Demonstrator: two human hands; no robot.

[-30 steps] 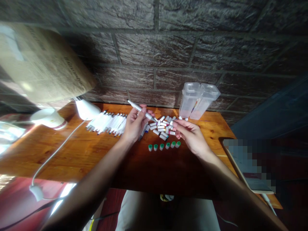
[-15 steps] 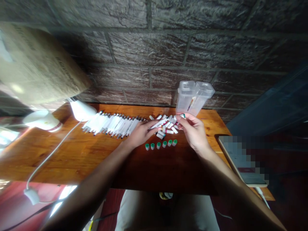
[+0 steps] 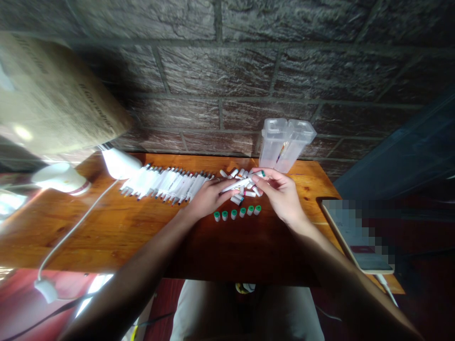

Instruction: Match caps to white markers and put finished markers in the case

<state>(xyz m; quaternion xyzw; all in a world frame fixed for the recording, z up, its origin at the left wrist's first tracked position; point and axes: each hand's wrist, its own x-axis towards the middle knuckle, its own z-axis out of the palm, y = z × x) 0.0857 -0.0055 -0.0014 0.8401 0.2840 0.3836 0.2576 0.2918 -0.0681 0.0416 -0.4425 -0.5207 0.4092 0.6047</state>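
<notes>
My left hand (image 3: 208,196) is closed on a white marker (image 3: 234,185), which points right toward my other hand. Between the fingers of my right hand (image 3: 282,192) is a white marker cap (image 3: 260,174) with a green end. The cap is at the marker's tip; whether it is seated on it I cannot tell. Below my hands a row of several green-topped caps (image 3: 242,211) stands upright on the table. Loose caps (image 3: 237,199) in mixed colours lie heaped under and behind my fingers, partly hidden. Left of my left hand lies a long row of white markers (image 3: 167,183).
Clear plastic cases (image 3: 280,142) stand against the brick wall (image 3: 245,71). A lamp (image 3: 119,162) with a paper-like shade is at the left, its cord (image 3: 76,227) crossing the wooden table (image 3: 117,232). A tablet (image 3: 359,237) lies at the right edge.
My right hand has moved left with the green-ended cap, bringing it to the marker's tip. My left hand still holds the marker in nearly the same place.
</notes>
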